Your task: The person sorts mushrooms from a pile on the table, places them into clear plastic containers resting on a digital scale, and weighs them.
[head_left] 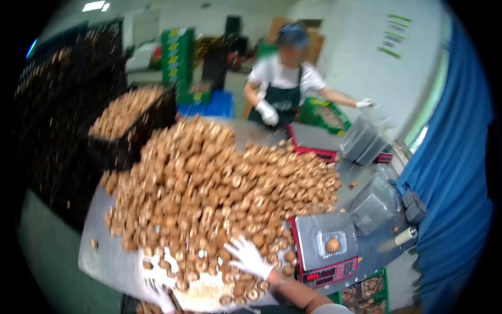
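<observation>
A large heap of brown mushrooms (pixel 193 178) covers much of the metal table. My right hand (pixel 248 256), in a white glove, reaches onto the near side of the heap with its fingers spread, touching mushrooms and gripping none. Low in the picture my left hand (pixel 159 295), also gloved, is blurred by the table's near edge, its fingers apparently stretched out; I see nothing held in it. Right of my right hand stands a red scale (pixel 327 275) with a lit display. On its plate sits a clear plastic tray (pixel 320 243) holding one mushroom (pixel 332 245).
Stacked clear trays (pixel 374 204) stand right of the scale, near a white roll (pixel 405 236). Across the table a co-worker (pixel 285 83) stands behind a second scale (pixel 314 141). A black crate of mushrooms (pixel 128 112) is left; a green crate (pixel 366 293) sits below right.
</observation>
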Demonstrator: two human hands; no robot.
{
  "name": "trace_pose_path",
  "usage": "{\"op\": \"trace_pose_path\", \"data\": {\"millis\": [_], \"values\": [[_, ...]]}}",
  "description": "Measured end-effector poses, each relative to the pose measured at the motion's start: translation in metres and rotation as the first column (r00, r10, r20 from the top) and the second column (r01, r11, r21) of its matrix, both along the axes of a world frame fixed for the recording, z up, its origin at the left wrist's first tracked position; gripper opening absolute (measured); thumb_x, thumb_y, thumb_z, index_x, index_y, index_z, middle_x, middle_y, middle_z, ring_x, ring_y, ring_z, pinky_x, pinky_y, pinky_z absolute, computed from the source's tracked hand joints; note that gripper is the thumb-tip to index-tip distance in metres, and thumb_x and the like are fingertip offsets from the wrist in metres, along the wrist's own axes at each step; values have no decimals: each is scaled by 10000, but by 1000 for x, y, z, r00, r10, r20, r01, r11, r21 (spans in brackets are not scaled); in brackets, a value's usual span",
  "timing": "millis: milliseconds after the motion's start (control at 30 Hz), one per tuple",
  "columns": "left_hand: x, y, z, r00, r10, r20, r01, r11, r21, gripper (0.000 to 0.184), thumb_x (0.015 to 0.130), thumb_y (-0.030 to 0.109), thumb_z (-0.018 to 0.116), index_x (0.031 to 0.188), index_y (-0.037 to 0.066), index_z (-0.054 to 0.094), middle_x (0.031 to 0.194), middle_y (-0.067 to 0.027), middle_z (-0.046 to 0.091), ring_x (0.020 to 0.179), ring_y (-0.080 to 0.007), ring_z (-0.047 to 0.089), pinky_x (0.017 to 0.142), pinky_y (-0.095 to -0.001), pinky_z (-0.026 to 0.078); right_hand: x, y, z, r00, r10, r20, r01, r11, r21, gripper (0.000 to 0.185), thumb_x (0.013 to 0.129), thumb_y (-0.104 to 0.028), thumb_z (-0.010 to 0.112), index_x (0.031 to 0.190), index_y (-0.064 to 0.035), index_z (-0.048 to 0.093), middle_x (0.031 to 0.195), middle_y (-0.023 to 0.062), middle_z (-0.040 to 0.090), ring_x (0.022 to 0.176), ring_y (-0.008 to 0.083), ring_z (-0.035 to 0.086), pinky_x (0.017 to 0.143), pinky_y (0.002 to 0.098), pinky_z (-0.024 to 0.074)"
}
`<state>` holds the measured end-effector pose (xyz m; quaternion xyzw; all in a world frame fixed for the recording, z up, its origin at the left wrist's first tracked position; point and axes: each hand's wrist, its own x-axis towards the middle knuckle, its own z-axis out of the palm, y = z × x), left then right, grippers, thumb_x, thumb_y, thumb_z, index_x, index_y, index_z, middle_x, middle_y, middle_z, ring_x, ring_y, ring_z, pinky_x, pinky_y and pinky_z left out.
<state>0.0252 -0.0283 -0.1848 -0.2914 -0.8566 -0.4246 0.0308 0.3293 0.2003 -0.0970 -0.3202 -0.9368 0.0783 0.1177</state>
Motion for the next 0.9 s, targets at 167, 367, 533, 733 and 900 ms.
{"op": "trace_pose_path", "data": {"millis": [167, 367, 533, 733, 900], "values": [[30, 13, 21, 984, -77, 158, 64, 994, 85, 411, 926, 140, 467, 1273, -80, 444, 1332, -250, 428, 1273, -380, 380, 1083, -435, 267, 5, 1, 31, 978, -35, -205, -3, 984, -179, 407, 796, -319, 689, 1132, -97, 622, 1147, 131, 601, 1152, 360, 507, 941, 441, 426], [32, 11, 21, 993, -74, 91, 77, 996, -36, 424, 934, 195, 453, 1261, -74, 458, 1318, -250, 440, 1277, -394, 368, 1076, -458, 265, -67, 69, 51, 862, -188, -471, 25, 944, -330, 219, 827, -120, 650, 1035, -51, 646, 988, 119, 641, 914, 285, 614, 814, 326, 485], [29, 12, 22, 996, -64, 62, 69, 994, -89, 421, 927, 193, 447, 1247, -78, 474, 1303, -250, 458, 1260, -387, 386, 1070, -460, 275, -123, 102, 23, 931, -223, -287, 179, 969, -173, 227, 819, -226, 652, 979, -69, 615, 914, 116, 589, 839, 308, 603, 729, 369, 487], [35, 15, 28, 996, -56, 64, 61, 996, -71, 405, 918, 189, 451, 1227, -69, 498, 1274, -234, 494, 1242, -382, 403, 1065, -462, 275, -105, 114, 19, 789, -471, -395, 149, 770, -621, 139, 809, -140, 655, 904, -47, 615, 842, 57, 604, 731, 170, 593, 678, 287, 475], [33, 13, 26, 991, -102, 83, 106, 993, -47, 349, 921, 199, 448, 1157, -38, 549, 1241, -209, 519, 1207, -378, 426, 1043, -460, 290, -93, 69, 69, 755, -473, -455, -148, 553, -820, 93, 878, -132, 590, 937, -60, 598, 905, 58, 640, 784, 123, 615, 749, 265, 511]]}}
